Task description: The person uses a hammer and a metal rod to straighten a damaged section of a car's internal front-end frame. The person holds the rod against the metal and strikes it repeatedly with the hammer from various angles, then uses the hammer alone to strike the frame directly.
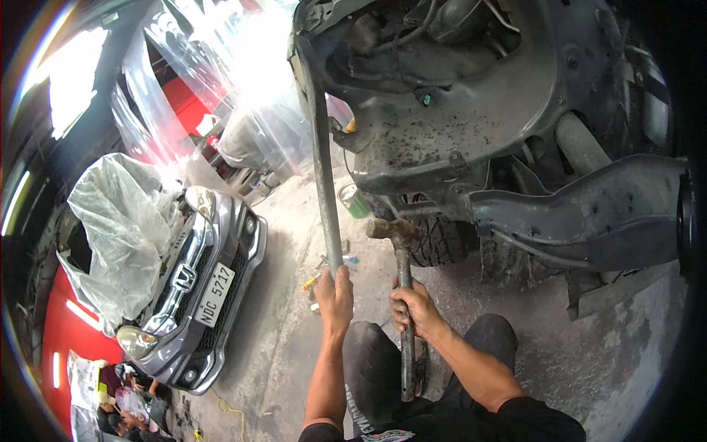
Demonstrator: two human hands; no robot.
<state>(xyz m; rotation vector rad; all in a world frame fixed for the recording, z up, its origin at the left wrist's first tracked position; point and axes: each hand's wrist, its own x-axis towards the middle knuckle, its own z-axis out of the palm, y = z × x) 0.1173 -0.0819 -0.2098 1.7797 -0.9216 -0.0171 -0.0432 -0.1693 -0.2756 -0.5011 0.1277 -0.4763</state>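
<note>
My left hand [335,300] is closed round the lower end of a long grey metal bar [324,169]. The bar rises nearly upright, and its top end meets the left edge of the dark vehicle body [471,110]; whether it hooks on there I cannot tell. In my right hand [417,303] is a hammer [403,258], gripped partway along its metal handle. Its rusty head [390,230] points up, just right of the bar and apart from it. The lower handle hangs over my lap between my knees.
A dark frame rail [582,214] juts out at right, with a tyre [442,243] below the body. A green can [354,201] and small tools [312,281] lie on the concrete. At left stands a grey car [195,287] under plastic sheeting [129,236]. Several people [132,401] are at lower left.
</note>
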